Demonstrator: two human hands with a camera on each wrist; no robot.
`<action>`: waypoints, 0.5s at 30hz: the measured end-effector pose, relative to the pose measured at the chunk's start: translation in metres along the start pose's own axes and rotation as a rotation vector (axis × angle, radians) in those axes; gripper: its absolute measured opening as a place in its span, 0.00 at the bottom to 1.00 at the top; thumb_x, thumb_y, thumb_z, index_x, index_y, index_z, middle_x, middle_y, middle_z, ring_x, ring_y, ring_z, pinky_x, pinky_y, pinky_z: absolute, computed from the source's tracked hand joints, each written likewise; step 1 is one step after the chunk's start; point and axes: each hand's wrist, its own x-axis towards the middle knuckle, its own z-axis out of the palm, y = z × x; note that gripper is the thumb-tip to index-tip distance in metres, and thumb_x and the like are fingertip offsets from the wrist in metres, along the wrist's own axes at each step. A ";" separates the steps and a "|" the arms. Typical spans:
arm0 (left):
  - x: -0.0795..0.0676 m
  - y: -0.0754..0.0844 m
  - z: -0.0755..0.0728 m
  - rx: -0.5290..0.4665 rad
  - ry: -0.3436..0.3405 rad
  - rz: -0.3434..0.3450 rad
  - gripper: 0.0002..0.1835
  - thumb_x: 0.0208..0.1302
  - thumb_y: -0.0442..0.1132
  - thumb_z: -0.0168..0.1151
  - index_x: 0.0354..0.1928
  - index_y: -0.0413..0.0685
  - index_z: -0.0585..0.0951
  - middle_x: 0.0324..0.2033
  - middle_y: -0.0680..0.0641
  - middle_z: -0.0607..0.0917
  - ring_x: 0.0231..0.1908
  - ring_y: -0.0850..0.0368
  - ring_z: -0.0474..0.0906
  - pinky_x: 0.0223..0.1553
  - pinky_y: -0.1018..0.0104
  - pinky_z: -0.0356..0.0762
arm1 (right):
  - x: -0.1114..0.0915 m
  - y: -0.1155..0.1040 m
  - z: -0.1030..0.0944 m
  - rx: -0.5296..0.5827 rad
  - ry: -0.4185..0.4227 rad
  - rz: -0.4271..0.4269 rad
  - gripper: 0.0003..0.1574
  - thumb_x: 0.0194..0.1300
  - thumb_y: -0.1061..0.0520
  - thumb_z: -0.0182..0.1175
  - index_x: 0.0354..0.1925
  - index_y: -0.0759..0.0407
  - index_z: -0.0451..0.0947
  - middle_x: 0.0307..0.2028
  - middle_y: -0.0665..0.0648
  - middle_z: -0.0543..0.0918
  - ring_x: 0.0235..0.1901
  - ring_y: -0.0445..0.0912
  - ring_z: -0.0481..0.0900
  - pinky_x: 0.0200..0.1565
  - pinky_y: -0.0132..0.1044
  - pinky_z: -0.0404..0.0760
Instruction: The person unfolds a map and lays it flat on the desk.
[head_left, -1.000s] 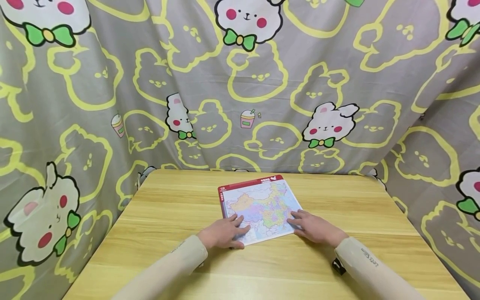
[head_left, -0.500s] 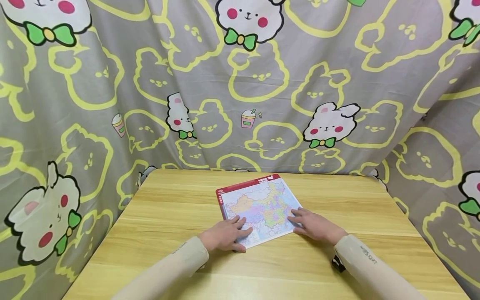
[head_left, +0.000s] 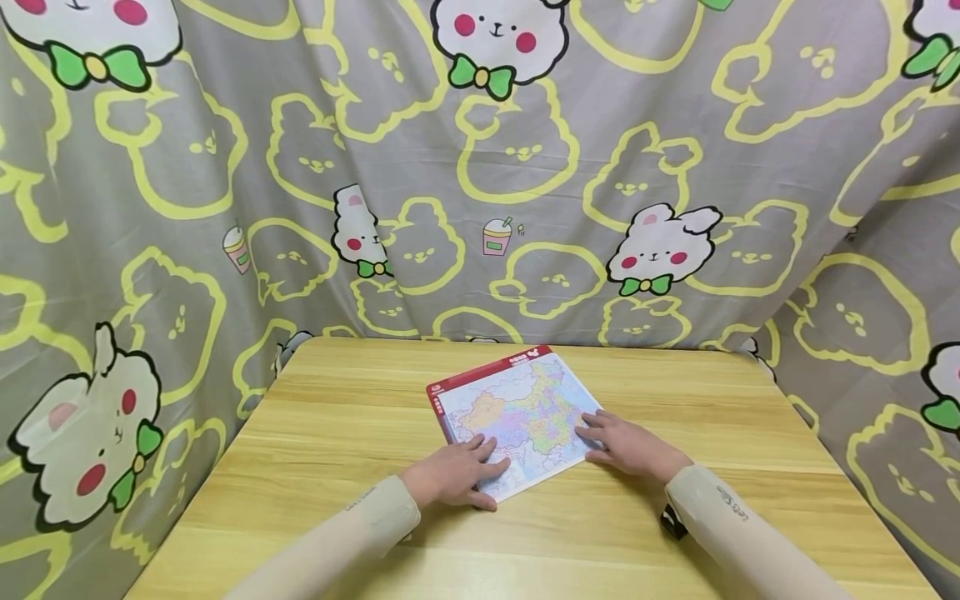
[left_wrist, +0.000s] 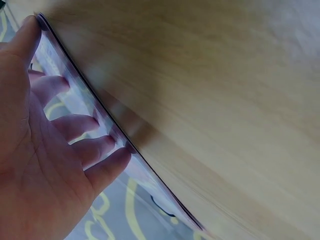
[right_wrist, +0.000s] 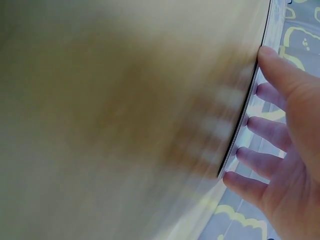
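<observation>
A flat map board [head_left: 525, 408] with a red border along its far and left edges lies tilted on the table, its printed, colored map facing up. My left hand [head_left: 456, 473] rests on the near left corner, fingers spread over the print and thumb at the near edge. On the right edge, the fingertips of my right hand [head_left: 633, 446] press down on the board. In the left wrist view, the fingers [left_wrist: 75, 125] are lightly bent with their tips on the glossy board [left_wrist: 80, 100]. The right wrist view shows the spread right fingers [right_wrist: 267, 131] touching the thin board's surface.
The light wooden table [head_left: 337, 417] extends around the board on all sides. A grey curtain [head_left: 555, 200] with rabbit drawings and yellow outlines hangs behind the table and along both sides. A dark wrist strap [head_left: 672, 522] shows under the right sleeve.
The map board has turned a little counterclockwise, its far left corner coming nearer. My left hand has slid slightly right and nearer, while my right hand has shifted slightly away, both staying on the board.
</observation>
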 end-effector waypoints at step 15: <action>0.004 0.007 -0.002 -0.004 0.001 0.039 0.39 0.62 0.68 0.48 0.72 0.62 0.60 0.70 0.42 0.58 0.69 0.45 0.51 0.65 0.58 0.57 | 0.007 0.011 0.000 -0.009 0.032 0.000 0.28 0.68 0.52 0.56 0.60 0.68 0.71 0.61 0.73 0.67 0.60 0.71 0.63 0.58 0.60 0.63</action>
